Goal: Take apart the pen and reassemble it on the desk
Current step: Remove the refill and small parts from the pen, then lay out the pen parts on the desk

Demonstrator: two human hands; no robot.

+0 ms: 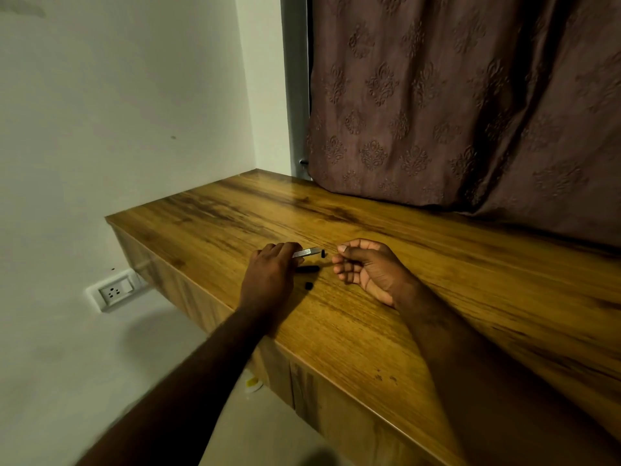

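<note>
The pen lies in pieces on the wooden desk (386, 317). My left hand (268, 274) rests palm down, its fingertips closed on one end of the silvery pen barrel (306, 252), which points right. A tiny black part (323, 253) sits just off the barrel's free end. Below it lies a black tube-shaped piece (307, 269), and a small black cap (308, 285) sits nearer to me. My right hand (366, 269) rests on its side to the right of the pieces, fingers loosely curled, nothing visible in it.
A brown patterned curtain (470, 102) hangs onto the desk's far edge. The white wall (117, 112) is at left, with a socket plate (114, 292) below desk level. The desk's near-left edge drops to the floor, where a small yellow-and-white object (252, 384) lies.
</note>
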